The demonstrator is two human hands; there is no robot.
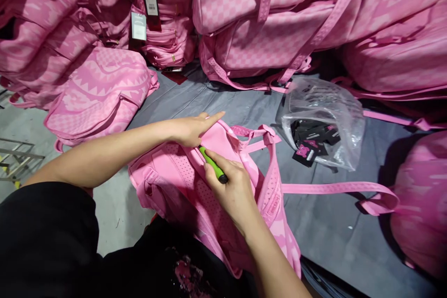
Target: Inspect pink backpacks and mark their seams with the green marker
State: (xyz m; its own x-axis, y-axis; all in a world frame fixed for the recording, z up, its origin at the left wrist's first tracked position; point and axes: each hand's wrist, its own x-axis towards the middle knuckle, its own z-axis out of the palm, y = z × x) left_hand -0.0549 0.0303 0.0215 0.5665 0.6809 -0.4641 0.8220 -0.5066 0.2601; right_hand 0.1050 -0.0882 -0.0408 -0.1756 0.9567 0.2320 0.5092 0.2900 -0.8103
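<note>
A pink backpack [188,172] leans across my lap and the table edge, its perforated panel and straps facing up. At its upper edge, my left hand [190,129] grips the fabric, one finger stretched along the top; part of the hold is hidden. My right hand [232,186] is closed around a green-handled tool [214,166] with a black end. The tool points toward the seam beside my left hand. Its tip is hidden at the fabric, so its exact kind cannot be told.
A clear plastic bag [345,130] of black tags [307,151] lies on the grey table cover [324,228]. Stacked pink backpacks [254,42] line the back. Another backpack [104,88] lies at left, and one [422,200] at right. A metal frame [21,156] stands at far left.
</note>
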